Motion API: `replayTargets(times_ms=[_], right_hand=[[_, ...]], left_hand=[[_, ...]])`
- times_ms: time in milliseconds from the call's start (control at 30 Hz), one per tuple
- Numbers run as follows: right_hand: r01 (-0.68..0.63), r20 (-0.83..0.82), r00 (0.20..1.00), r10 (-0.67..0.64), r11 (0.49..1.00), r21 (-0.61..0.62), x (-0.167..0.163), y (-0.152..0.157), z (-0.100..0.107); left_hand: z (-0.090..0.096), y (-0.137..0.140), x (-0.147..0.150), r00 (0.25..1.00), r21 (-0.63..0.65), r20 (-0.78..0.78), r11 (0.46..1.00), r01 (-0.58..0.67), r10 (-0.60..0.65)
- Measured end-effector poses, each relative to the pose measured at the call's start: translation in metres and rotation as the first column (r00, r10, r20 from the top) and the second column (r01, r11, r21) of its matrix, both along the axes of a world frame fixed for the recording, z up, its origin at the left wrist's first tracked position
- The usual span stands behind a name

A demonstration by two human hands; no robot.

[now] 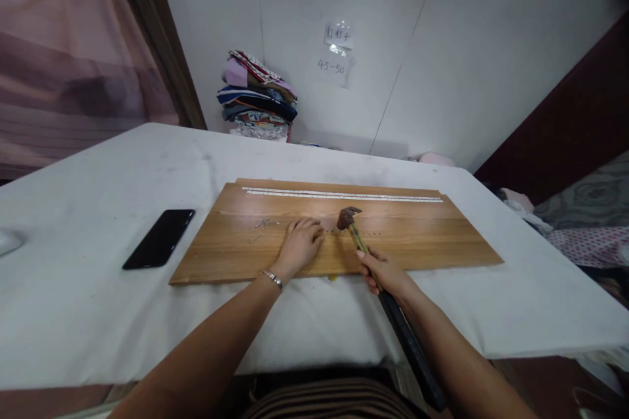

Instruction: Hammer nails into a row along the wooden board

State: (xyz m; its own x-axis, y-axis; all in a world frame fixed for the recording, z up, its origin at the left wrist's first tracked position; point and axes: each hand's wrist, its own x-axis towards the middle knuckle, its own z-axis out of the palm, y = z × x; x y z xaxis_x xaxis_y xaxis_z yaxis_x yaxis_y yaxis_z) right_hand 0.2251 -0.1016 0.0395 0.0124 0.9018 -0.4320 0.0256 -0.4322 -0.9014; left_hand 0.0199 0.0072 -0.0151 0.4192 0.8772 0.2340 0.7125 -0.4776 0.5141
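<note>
My right hand [386,275] is wrapped round the handle of a claw hammer [350,216]. The hammer's rusty head is over the wooden board [211,255], and its black grip end reaches back toward my body. Just left of the hammer head, my left hand [302,245] rests on the board with its fingers curled down and close together. What its fingertips hold, if anything, is hidden. A row of small dark dots, which look like nail heads [374,234], runs along the board right of my left hand. Several loose nails [266,223] lie on the board to the left.
Two white measuring strips [344,196] lie along the board's far side. A black phone [160,239] is left of the board on the white-covered table [98,314]. Folded clothes [258,98] are stacked at the back against the wall, where paper signs [334,65] hang.
</note>
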Motion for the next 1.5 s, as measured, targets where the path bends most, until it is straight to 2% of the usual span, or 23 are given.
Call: replayTargets(times_ms=[200, 433, 667, 933, 1200, 1500], right_hand=[[-0.001, -0.003, 1.000, 0.001, 1.000, -0.012, 0.0003, -0.0010, -0.0055], [-0.003, -0.010, 1.000, 0.004, 1.000, 0.012, 0.0011, -0.0024, 0.0022], [0.002, -0.017, 1.000, -0.002, 1.000, -0.019, -0.0012, -0.0022, -0.0040], [0.003, -0.021, 1.000, -0.003, 1.000, 0.006, -0.0004, -0.0025, 0.0038], [-0.026, 0.001, 1.000, 0.026, 1.000, -0.014, 0.0001, -0.0018, -0.0045], [-0.002, -0.010, 1.000, 0.002, 1.000, -0.003, -0.0012, -0.0016, 0.0014]], left_hand=[[0.0003, -0.0002, 0.0002, 1.000, 0.001, -0.012, 1.000, 0.000, 0.000], [0.0002, 0.0003, -0.0004, 1.000, -0.005, -0.008, 1.000, 0.006, -0.006], [0.0027, -0.0006, -0.0004, 1.000, 0.000, 0.006, 1.000, 0.007, -0.007], [0.0012, 0.0002, -0.0012, 1.000, -0.008, 0.004, 1.000, 0.007, -0.007], [0.0017, 0.0005, -0.0011, 1.000, 0.004, 0.017, 1.000, 0.015, -0.015], [0.0009, 0.0009, 0.0000, 1.000, -0.005, -0.003, 1.000, 0.008, -0.008]])
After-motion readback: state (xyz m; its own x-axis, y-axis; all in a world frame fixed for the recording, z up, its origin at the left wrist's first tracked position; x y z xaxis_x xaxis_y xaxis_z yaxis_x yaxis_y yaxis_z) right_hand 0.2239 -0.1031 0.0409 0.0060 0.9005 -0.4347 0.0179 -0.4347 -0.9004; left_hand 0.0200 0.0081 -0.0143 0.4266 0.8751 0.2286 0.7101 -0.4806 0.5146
